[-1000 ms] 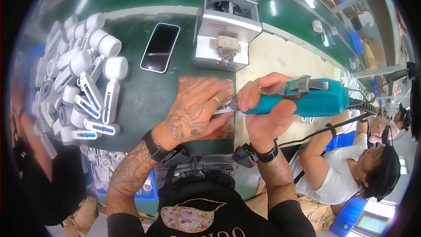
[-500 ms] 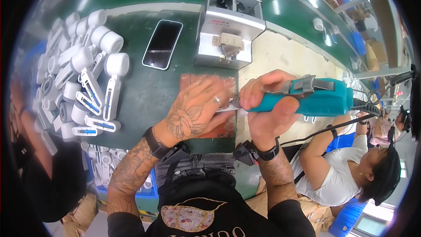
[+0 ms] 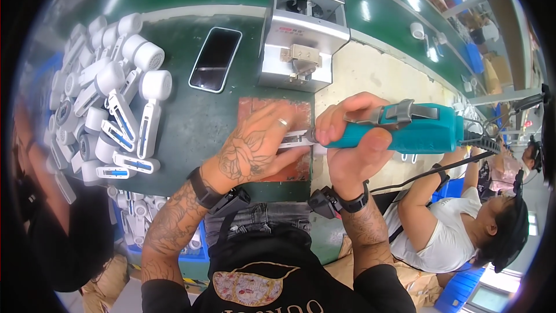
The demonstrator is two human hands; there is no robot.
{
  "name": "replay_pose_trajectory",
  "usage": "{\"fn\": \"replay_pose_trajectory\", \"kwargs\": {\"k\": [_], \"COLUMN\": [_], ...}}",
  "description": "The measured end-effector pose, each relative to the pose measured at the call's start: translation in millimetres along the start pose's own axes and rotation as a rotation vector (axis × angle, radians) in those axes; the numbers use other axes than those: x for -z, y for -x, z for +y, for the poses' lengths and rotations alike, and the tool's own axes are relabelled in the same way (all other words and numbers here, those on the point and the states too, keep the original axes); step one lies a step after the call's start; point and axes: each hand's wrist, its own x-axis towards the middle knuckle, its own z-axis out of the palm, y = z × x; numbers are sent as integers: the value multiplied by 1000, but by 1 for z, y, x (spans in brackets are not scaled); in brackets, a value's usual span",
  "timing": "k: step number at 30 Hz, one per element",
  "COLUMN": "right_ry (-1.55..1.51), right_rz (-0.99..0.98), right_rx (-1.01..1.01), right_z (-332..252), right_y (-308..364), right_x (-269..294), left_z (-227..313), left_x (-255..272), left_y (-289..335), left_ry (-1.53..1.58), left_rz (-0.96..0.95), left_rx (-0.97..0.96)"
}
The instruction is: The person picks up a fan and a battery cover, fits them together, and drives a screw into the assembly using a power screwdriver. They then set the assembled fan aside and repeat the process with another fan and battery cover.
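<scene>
My left hand (image 3: pixel 246 148) is closed around a white plastic fan handle (image 3: pixel 294 140) over a reddish-brown mat (image 3: pixel 298 171); fingers hide most of the piece. From the other side, my right hand (image 3: pixel 354 165) grips a teal electric screwdriver (image 3: pixel 425 139), held level with a metal lever on top. The driver's nose points left and meets the right end of the white handle; the bit's exact contact is hidden. Left of my hands, white handheld fans (image 3: pixel 153 113) lie heaped, several with blue strips inside open handles.
A silver screw feeder (image 3: pixel 301 40) stands behind the mat, and a phone (image 3: pixel 215 61) lies to its left. The driver's cable trails right. A blue bin (image 3: pixel 197 252) of white fans sits below the table edge. A co-worker (image 3: pixel 440 226) sits at right, another person at left.
My left hand has shifted slightly, and more of the white handle shows between its fingers. The screwdriver has moved slightly left, still against the piece.
</scene>
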Motion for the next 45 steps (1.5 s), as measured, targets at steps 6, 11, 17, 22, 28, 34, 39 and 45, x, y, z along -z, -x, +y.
{"fn": "replay_pose_trajectory", "kwargs": {"k": [6, 11, 17, 22, 28, 34, 39, 45], "right_ry": [0, 58, 138, 135, 145, 67, 137, 75], "right_rz": [-58, 14, -14, -40, -91, -54, -31, -83], "right_rx": [-6, 92, 162, 162, 71, 14, -28, -35], "right_z": [0, -5, 19, 38, 34, 6, 6, 17], "right_y": [-6, -37, -84, -92, -80, -40, -30, -27], "right_x": [5, -2, -21, -24, -24, 5, 8, 12], "left_z": [1, -1, -12, -10, -15, -14, -13, -13], "left_x": [4, 20, 7, 7, 8, 6, 7, 5], "left_y": [-4, -14, -1, -3, 1, -4, -4, -3], "left_ry": [14, 20, -116, -113, -143, -142, -138, -113], "left_rz": [39, -97, -43, -37, -51, -41, -40, -87], "left_rx": [-57, 40, -54, -23, -31, -33, -39, 32]}}
